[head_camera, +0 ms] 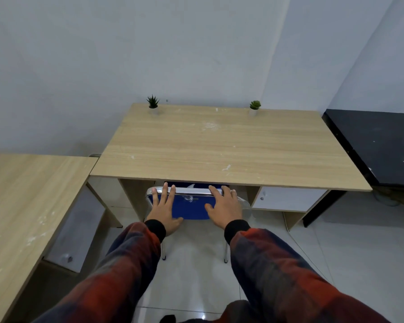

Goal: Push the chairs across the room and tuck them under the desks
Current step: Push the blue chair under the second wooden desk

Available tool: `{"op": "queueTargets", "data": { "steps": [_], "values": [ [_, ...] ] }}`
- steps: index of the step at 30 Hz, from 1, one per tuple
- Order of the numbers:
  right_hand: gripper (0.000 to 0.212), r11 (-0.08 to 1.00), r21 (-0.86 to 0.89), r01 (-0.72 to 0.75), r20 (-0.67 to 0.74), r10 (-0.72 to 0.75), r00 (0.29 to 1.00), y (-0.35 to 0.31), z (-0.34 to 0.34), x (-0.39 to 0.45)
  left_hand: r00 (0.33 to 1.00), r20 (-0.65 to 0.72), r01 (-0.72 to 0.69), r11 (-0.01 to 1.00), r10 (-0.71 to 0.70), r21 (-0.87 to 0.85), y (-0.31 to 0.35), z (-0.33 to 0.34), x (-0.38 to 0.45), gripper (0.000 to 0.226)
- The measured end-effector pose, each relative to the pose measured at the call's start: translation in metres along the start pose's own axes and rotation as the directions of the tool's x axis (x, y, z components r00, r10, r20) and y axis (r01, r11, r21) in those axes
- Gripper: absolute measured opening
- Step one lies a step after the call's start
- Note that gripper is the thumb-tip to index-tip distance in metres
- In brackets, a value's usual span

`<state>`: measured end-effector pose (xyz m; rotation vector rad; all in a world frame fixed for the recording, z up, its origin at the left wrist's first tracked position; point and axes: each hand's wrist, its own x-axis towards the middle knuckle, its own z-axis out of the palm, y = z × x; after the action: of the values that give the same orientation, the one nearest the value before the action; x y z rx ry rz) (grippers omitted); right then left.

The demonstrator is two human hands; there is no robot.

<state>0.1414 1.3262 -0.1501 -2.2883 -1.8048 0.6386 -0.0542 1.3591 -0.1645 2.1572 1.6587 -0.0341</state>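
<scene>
Desk (219,145) bearing two potted plants (152,104)

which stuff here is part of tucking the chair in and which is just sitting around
Part of the job:
blue chair
middle desk
left hand
right hand

Just sitting around:
spiky plant
round plant
black table
side desk

sleeves: both arms in the same long-sleeved top, a red and dark navy/charcoal check, kinda blurry so the pattern smears into blotches
cuffs: plain black ribbed bands at both wrists, snug, look like an under-layer poking out of the check fabric
left hand (165,212): bare, no glove, no watch
right hand (224,209): bare too, a thin pale ring on one of the fingers (233,194)
bottom edge: a dark bit of clothing near the middle, too cut off to tell what
</scene>
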Motion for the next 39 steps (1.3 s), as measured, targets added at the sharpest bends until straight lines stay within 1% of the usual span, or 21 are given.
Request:
{"op": "queueTargets", "data": {
  "steps": [3,5,8,10,13,15,17,20,22,24,30,33,39],
  "values": [
    [0.062,1.000,0.024,-0.010,0.028,0.010,1.000,-0.005,-0.004,0.003,1.000,0.022,-0.010,1.000,0.011,-0.014,-0.007,-0.005,-0.001,0.101],
    [0.063,1.000,-0.015,0.003,0.049,-0.002,0.999,-0.008,-0.008,0.003,0.999,0.048,0.009,0.999,-0.008,-0.033,-0.009,-0.009,-0.002,0.099],
    [0.071,0.995,-0.090,0.030,0.110,-0.020,0.994,-0.012,-0.011,0.001,0.995,0.082,0.053,0.998,-0.049,-0.045,-0.009,-0.020,-0.002,0.098],
    [0.078,0.995,-0.091,0.036,0.137,-0.024,0.990,-0.011,-0.013,-0.002,0.993,0.078,0.095,0.993,-0.090,-0.064,-0.002,-0.026,-0.003,0.092],
    [0.083,0.998,-0.031,0.062,0.171,-0.056,0.984,-0.003,-0.014,-0.011,0.990,0.001,0.141,0.988,-0.141,-0.061,0.013,-0.027,-0.011,0.083],
    [0.082,0.997,0.012,0.077,0.172,-0.078,0.982,0.003,-0.015,-0.019,0.989,-0.034,0.140,0.988,-0.142,-0.066,0.024,-0.019,-0.019,0.080],
    [0.079,0.995,0.068,0.078,0.158,-0.088,0.983,0.008,-0.017,-0.024,0.989,-0.026,0.140,0.986,-0.143,-0.087,0.032,-0.010,-0.028,0.077],
    [0.071,0.981,0.179,0.077,0.108,-0.097,0.989,0.014,-0.023,-0.032,0.991,-0.010,0.126,0.972,-0.131,-0.200,0.047,-0.001,-0.042,0.068],
    [0.066,0.959,0.274,0.074,0.078,-0.099,0.992,0.017,-0.031,-0.040,0.993,-0.038,0.097,0.951,-0.113,-0.293,0.056,0.001,-0.052,0.059],
    [0.061,0.931,0.358,0.070,0.055,-0.096,0.994,0.018,-0.039,-0.052,0.992,-0.071,0.075,0.935,-0.105,-0.347,0.064,0.001,-0.062,0.050],
    [0.050,0.838,0.545,0.030,0.005,-0.039,0.999,0.022,-0.057,-0.098,0.991,-0.125,-0.002,0.923,-0.050,-0.384,0.087,-0.015,-0.093,0.042],
    [0.048,0.799,0.602,0.022,-0.014,-0.017,1.000,0.016,-0.063,-0.130,0.987,-0.161,-0.046,0.900,-0.027,-0.433,0.093,-0.023,-0.122,0.041],
    [0.047,0.781,0.621,0.067,-0.065,-0.033,0.997,-0.003,-0.066,-0.192,0.969,-0.244,-0.089,0.846,-0.049,-0.526,0.086,-0.029,-0.191,0.038]
  ]
}}
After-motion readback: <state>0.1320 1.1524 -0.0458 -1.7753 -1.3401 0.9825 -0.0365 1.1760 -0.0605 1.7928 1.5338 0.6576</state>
